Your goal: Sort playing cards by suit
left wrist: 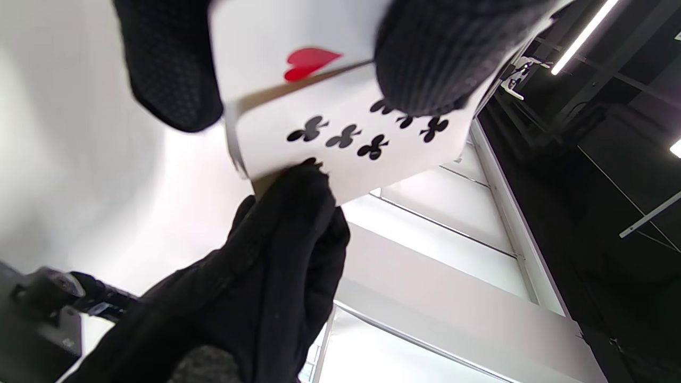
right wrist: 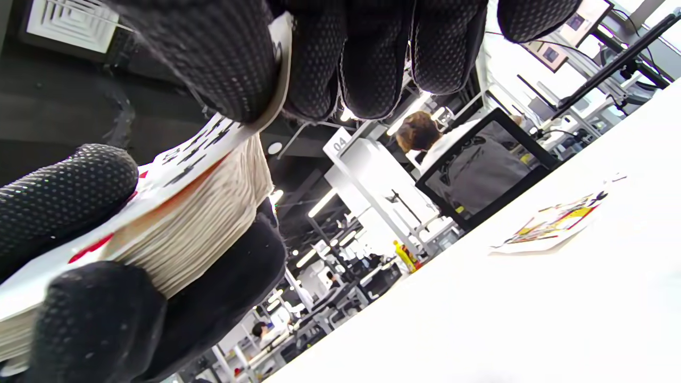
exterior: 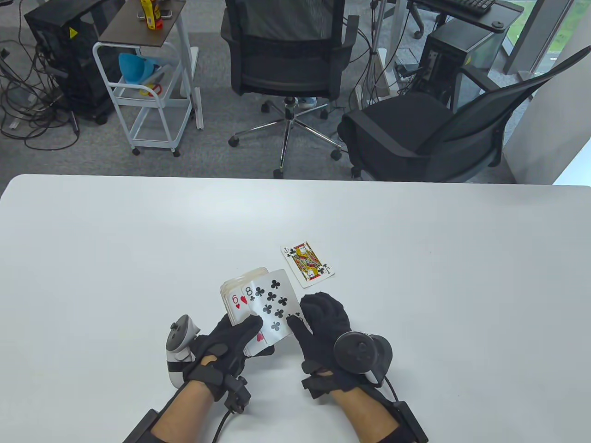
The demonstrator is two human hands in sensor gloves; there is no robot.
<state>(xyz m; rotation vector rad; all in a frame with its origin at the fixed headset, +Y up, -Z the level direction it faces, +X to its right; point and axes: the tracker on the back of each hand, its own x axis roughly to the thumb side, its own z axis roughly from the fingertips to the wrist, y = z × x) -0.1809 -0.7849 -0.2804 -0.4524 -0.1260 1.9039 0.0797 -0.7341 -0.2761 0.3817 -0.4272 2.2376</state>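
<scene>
Left hand (exterior: 226,341) at about 7 o'clock on the tabletop (exterior: 92,258), palm up, tracker (exterior: 177,353) strapped on its outer side. Fingers curled round the deck (exterior: 240,300), thumb lying across the face cards; deck held face up above the tabletop. 6 of hearts (exterior: 236,307) exposed at the deck's left edge, mostly covered by the card above.

8 of clubs (exterior: 272,304) fanned off the top of the deck toward 1 o'clock, overlapping the 6 of hearts. In the left wrist view, same card (left wrist: 351,143) seen from below, a red heart pip showing just behind it.

Right hand (exterior: 323,327) at about 5 o'clock, just beside the deck. Thumb and forefinger pinching the lower right corner of the 8 of clubs; in the right wrist view, card edge caught between thumb and fingers (right wrist: 314,58), remaining fingers curled alongside. Tracker on the back of the hand.

Jack of clubs (exterior: 307,263) flat and face up on the tabletop at 12 o'clock from the right hand, near but apart from the deck, tilted with its top toward 11 o'clock.

Beyond the far edge: white cart (exterior: 147,87) at 10 o'clock, office chair (exterior: 288,60) at 12, second chair (exterior: 429,134) at 2.
</scene>
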